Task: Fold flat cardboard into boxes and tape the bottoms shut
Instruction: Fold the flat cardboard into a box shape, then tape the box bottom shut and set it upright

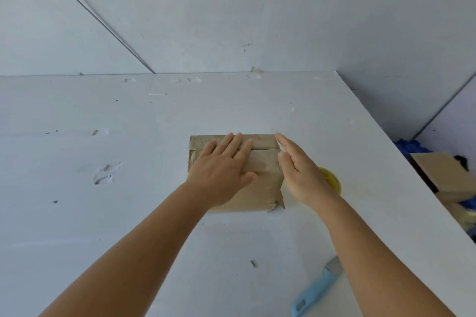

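Both forearms bare, reaching forward from bottom of view, converging toward centre. Left hand [223,170] palm down, fingers straight and slightly spread, thumb out to the right, lying flat. Right hand [300,171] turned on edge, palm facing left, fingers straight and together pointing forward, thumb tucked along the palm. Neither hand curled in a grip. Hands close together, not touching each other.

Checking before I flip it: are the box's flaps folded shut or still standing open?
Folded shut. The box flaps lie flat, meeting at a seam, under the flat left hand.
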A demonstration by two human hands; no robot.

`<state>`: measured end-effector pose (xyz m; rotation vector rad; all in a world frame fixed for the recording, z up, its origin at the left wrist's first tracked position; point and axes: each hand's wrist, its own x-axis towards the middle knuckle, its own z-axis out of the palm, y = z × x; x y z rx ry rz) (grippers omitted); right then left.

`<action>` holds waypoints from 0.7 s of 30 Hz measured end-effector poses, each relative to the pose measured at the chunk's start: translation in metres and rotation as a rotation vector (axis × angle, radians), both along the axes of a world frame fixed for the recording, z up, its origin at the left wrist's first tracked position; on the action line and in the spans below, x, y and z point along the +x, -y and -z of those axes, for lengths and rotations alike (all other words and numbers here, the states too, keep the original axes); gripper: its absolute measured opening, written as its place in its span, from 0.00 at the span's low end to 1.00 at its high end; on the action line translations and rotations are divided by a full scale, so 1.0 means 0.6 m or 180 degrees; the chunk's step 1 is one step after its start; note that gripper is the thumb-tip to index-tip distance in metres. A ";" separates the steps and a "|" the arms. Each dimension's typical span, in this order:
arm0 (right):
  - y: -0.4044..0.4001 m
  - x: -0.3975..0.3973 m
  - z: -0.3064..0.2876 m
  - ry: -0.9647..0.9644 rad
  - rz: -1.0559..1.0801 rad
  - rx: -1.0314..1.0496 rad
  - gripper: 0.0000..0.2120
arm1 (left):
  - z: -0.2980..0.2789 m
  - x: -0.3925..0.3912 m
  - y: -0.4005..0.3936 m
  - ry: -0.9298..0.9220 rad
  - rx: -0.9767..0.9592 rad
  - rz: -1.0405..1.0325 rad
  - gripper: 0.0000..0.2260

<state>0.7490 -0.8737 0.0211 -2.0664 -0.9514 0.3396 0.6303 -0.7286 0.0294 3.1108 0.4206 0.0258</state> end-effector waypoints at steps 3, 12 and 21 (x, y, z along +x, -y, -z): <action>0.037 0.022 0.022 -0.0406 0.0433 -0.0157 0.21 | 0.007 -0.005 -0.006 0.0056 -0.0021 0.0096 0.30; 0.111 0.057 0.096 -0.0274 0.0689 -0.1548 0.29 | 0.052 -0.021 0.012 0.0078 -0.0097 0.0115 0.40; 0.112 0.052 0.130 0.0527 0.0785 -0.1817 0.29 | 0.074 -0.043 0.026 0.0242 -0.0113 0.0084 0.36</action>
